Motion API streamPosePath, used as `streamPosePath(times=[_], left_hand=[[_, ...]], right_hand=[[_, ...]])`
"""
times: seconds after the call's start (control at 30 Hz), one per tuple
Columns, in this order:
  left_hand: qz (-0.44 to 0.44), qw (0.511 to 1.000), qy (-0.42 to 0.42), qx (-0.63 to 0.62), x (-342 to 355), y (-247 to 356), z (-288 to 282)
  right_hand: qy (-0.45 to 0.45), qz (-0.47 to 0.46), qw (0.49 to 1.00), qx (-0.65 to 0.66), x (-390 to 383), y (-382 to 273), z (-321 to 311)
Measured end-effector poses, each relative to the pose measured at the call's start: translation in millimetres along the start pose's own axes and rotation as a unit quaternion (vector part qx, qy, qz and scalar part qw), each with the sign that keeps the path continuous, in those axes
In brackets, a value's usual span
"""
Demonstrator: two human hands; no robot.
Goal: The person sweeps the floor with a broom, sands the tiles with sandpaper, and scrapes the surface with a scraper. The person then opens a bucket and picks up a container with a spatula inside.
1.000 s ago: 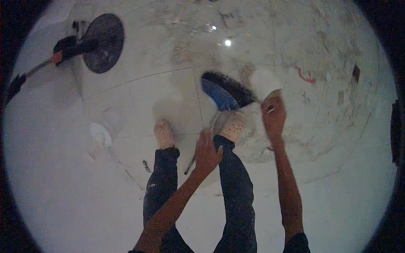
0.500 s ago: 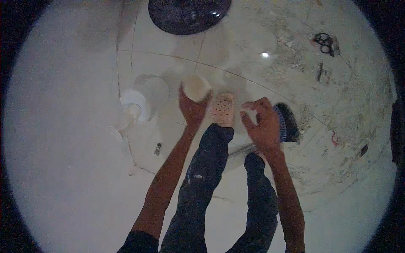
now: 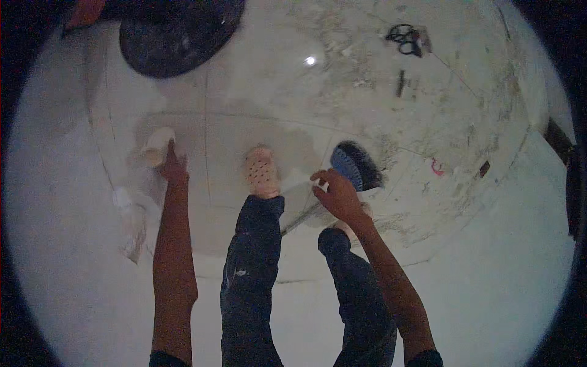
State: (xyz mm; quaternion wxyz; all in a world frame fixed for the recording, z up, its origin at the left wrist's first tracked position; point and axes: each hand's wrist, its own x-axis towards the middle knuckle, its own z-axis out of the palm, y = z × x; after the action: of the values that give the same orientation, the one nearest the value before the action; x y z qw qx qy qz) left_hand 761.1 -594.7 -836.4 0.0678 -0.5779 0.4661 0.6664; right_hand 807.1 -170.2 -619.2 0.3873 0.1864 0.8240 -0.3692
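My left hand (image 3: pixel 175 170) reaches out to the left, its fingers against a pale, cream-coloured round container (image 3: pixel 160 138) that looks tilted and is smeared by motion. What is inside the container cannot be made out. My right hand (image 3: pixel 338 197) hovers in front of a broom head (image 3: pixel 347 165) with a blue base and dark bristles. Its fingers are curled, with a gap between thumb and forefinger and nothing clear between them. The broom's thin handle (image 3: pixel 302 215) runs down to the left, behind my leg.
A large dark round basin (image 3: pixel 177 40) stands at the far left. Black-handled scissors (image 3: pixel 406 40), a dark stick-like piece (image 3: pixel 400 83) and a small red scrap (image 3: pixel 436 166) lie on the dirty tiled floor. My shoe with holes (image 3: pixel 262 170) stands between my hands.
My left hand has swung left with the cream container, away from my shoe, and the container has tilted. The view has shifted right. My right hand stays beside the broom head.
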Motion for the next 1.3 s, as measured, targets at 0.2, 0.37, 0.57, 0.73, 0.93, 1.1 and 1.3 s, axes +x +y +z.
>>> streamPosePath(times=[0.2, 0.37, 0.57, 0.73, 0.93, 1.1, 1.3], left_hand=[[0.141, 0.942, -0.036, 0.303, -61, 33, 54], [0.35, 0.708, -0.118, 0.601, -130, -45, 235], [0.63, 0.31, -0.349, 0.62, -243, -132, 498], [0.609, -0.051, -0.308, 0.729, -306, -188, 639], [0.654, 0.055, -0.322, 0.682, -276, -206, 668], [0.625, 0.251, -0.329, 0.661, -376, -218, 601], [0.429, 0.359, -0.372, 0.741, -497, -238, 563]], right_hand=[[0.131, -0.073, 0.989, -0.007, 4, 54, -43], [0.224, 0.076, 0.969, 0.065, 57, 117, -109], [0.24, 0.038, 0.967, -0.078, 153, 158, -145], [0.267, 0.043, 0.962, -0.041, 193, 170, -146], [0.3, 0.007, 0.944, 0.137, 135, 193, -201], [0.409, 0.118, 0.837, 0.344, 62, 259, -258], [0.378, 0.242, 0.768, 0.457, -40, 284, -332]])
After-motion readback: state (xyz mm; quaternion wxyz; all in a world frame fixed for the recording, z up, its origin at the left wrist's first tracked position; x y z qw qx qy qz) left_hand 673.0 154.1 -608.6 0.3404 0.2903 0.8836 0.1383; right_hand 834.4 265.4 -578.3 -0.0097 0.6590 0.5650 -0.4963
